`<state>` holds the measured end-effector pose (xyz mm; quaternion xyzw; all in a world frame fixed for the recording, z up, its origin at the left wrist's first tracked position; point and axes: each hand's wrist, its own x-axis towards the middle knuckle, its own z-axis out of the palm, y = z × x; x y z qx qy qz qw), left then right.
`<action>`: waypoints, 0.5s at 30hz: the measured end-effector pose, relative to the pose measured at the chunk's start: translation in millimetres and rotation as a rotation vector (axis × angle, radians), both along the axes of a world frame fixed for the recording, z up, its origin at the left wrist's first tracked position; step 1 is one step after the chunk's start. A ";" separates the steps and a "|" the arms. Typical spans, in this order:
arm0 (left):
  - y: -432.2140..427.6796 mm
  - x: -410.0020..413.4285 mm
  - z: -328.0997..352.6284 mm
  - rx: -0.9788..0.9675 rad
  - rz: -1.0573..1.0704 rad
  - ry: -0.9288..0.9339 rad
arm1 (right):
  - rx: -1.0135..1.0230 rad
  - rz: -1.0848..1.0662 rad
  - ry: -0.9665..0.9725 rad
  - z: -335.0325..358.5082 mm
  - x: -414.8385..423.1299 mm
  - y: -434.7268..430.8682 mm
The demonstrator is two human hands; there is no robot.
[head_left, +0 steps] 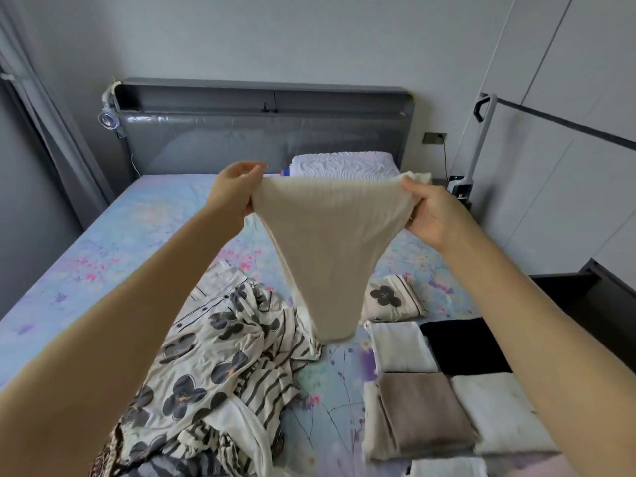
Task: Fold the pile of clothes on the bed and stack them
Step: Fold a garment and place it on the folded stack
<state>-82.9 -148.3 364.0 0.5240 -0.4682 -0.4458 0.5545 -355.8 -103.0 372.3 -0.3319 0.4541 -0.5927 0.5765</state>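
Note:
A cream ribbed garment (327, 242) hangs in the air above the bed, stretched between both hands and tapering downward. My left hand (234, 194) pinches its upper left corner and my right hand (430, 211) grips its upper right corner. Below it lies an unfolded pile of floral and striped clothes (220, 373) at the near left of the bed. To the right sit folded pieces: a floral one (392, 297), a white one (402, 346), a black one (464, 346), a taupe one (423, 411) and another white one (499, 411).
The bed (103, 256) has a pale blue floral sheet, a grey headboard (261, 132) and a white pillow (344, 163) at the far end. A white upright appliance (475, 142) leans by the wall on the right. A dark nightstand (585, 297) stands at the bed's right side.

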 end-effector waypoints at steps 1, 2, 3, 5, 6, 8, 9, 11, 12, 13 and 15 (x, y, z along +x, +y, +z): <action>8.8 0.9 -5.0 0.008 -0.008 -0.021 | 0.022 -0.003 0.033 -4.7 -1.4 7.9; 18.5 0.7 -14.0 0.034 -0.031 -0.039 | 0.065 -0.002 0.067 -14.5 -2.7 15.2; 31.9 -0.1 -27.6 0.086 -0.065 -0.054 | 0.130 0.008 0.104 -30.5 -3.6 23.5; 57.6 -0.9 -67.0 0.243 -0.135 -0.075 | 0.295 0.063 0.141 -74.6 -4.9 42.8; 69.1 -1.1 -92.4 0.334 -0.155 -0.072 | 0.382 0.100 0.135 -99.7 -5.1 54.3; 92.5 -2.5 -148.5 0.494 -0.162 -0.048 | 0.551 0.146 0.143 -152.2 -4.3 81.3; 102.9 -3.2 -173.5 0.572 -0.162 -0.051 | 0.618 0.154 0.164 -177.4 -4.3 92.2; 132.4 -4.4 -225.4 0.764 -0.181 -0.125 | 0.740 0.167 0.230 -232.0 -2.7 122.0; 148.8 -1.8 -251.9 0.865 -0.201 -0.177 | 0.793 0.184 0.280 -259.8 -2.4 136.3; 169.0 -0.6 -274.8 0.968 -0.224 -0.218 | 0.845 0.218 0.324 -287.0 -1.0 154.1; 205.3 2.7 -318.6 1.099 -0.294 -0.312 | 0.950 0.335 0.398 -330.7 1.3 189.4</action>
